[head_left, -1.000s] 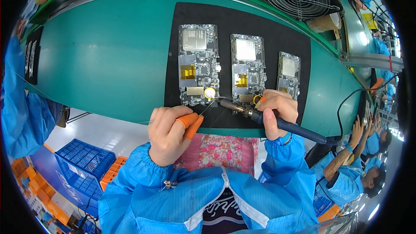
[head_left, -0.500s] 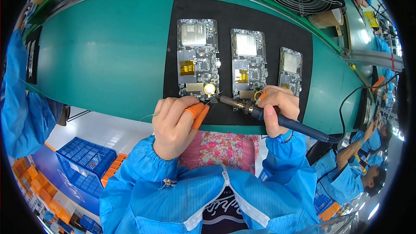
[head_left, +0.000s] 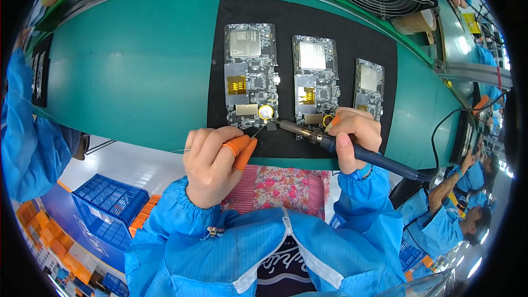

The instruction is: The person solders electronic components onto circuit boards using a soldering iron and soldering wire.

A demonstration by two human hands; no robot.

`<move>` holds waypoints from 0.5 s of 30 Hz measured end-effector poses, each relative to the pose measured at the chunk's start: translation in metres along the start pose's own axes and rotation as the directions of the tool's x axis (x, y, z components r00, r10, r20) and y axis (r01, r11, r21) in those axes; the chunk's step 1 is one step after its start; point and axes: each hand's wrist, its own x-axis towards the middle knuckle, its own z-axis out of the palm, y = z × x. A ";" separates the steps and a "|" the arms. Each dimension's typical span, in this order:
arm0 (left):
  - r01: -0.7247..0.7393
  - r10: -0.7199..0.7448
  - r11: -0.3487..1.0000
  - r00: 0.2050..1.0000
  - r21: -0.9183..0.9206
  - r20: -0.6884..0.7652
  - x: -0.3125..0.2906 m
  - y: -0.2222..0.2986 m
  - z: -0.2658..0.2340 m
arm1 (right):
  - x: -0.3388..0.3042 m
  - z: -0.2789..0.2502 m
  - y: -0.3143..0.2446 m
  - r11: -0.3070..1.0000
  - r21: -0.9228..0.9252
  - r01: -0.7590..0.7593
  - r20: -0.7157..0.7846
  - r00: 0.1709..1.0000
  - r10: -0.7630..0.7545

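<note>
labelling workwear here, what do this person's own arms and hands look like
Loose blue sleeves end in gathered cuffs. The left hand has orange finger covers on two digits; the right hand shows some orange at one finger and a blue wristband.

The smooth green desk (head_left: 137, 66) is lying open left of the flat black mat (head_left: 286, 49), while the slim blue-handled soldering iron (head_left: 379, 161) and its thin black cable (head_left: 430, 142) are obstructing the near right
</note>
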 end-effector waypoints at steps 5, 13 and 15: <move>0.005 -0.005 1.000 1.000 -0.014 0.014 0.001 0.000 0.002 | -0.002 0.000 0.003 1.000 0.007 -0.001 0.007 1.000 0.001; -0.009 0.010 1.000 1.000 -0.026 0.009 0.002 -0.002 0.005 | -0.001 0.000 0.000 1.000 -0.021 -0.002 0.025 1.000 0.002; -0.018 0.019 1.000 0.999 -0.021 0.027 0.003 -0.002 0.005 | -0.001 0.000 0.001 1.000 -0.016 0.002 0.025 1.000 -0.001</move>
